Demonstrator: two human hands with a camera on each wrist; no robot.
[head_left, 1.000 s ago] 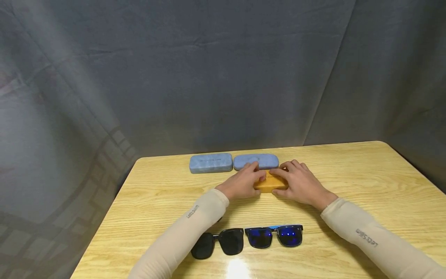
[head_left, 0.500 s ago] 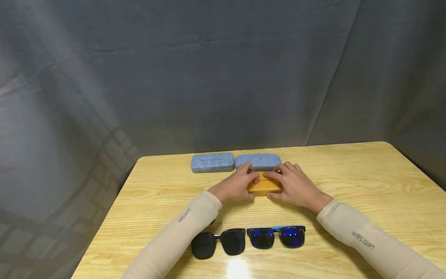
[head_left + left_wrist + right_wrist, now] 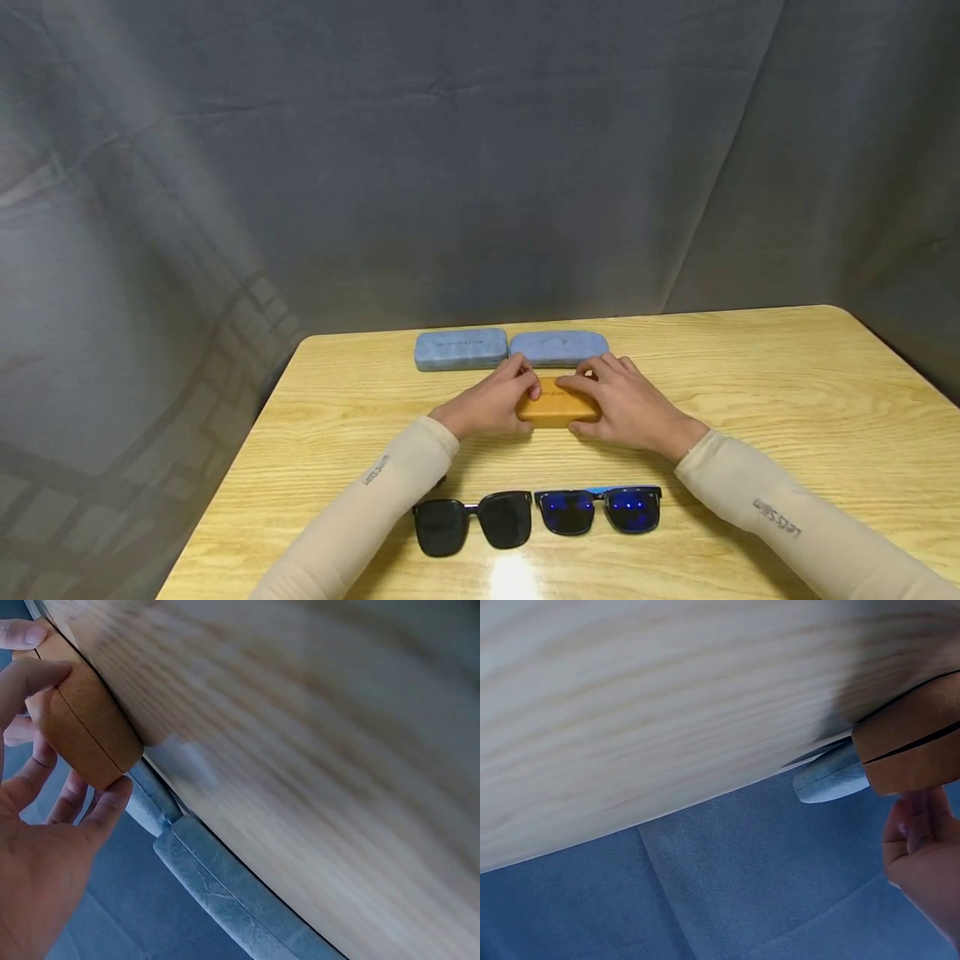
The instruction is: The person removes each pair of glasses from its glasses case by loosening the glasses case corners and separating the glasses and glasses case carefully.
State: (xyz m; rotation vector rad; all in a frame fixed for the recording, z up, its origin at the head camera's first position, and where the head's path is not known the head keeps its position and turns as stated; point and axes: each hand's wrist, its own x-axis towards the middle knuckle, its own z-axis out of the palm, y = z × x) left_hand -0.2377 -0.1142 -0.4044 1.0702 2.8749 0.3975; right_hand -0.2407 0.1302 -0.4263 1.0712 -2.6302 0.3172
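Note:
An orange glasses case sits on the table between both hands. My left hand grips its left end, with curled fingers on the top and the thumb at the near side. In the left wrist view the left hand's fingers curve round the case, and its seam looks like a thin line. My right hand holds the right end, thumb in front and fingers over the top. The right wrist view shows a dark gap along the seam of the case. Whatever is inside the case is hidden.
Two blue glasses cases, one on the left and one on the right, lie at the table's back edge. Black sunglasses and blue-lensed sunglasses lie nearer. A grey curtain hangs behind the table.
Both hands have moved left and nearer to me with the orange glasses case, away from the blue cases behind it. The sunglasses and blue cases have kept their places on the table.

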